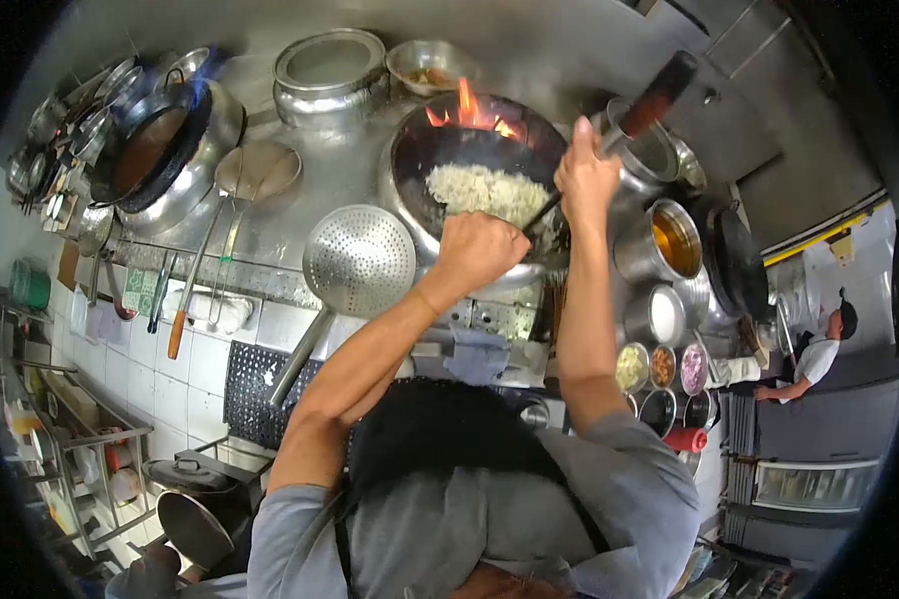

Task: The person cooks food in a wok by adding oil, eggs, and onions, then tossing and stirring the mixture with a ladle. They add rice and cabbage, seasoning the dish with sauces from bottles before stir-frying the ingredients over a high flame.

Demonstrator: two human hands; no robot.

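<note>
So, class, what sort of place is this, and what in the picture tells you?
Most likely a commercial kitchen: a large wok with flames at its far edge, a big perforated ladle, and small containers of chopped ingredients to the right.

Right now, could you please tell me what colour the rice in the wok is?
The rice is off-white; the head view shows it best.

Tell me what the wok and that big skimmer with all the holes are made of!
The wok looks like metal, probably iron or carbon steel: it's dark and blackened inside, with flames beside the rice. The skimmer seems to be stainless steel, because it's silvery-grey with a soft shine, though aluminium is possible.
</note>
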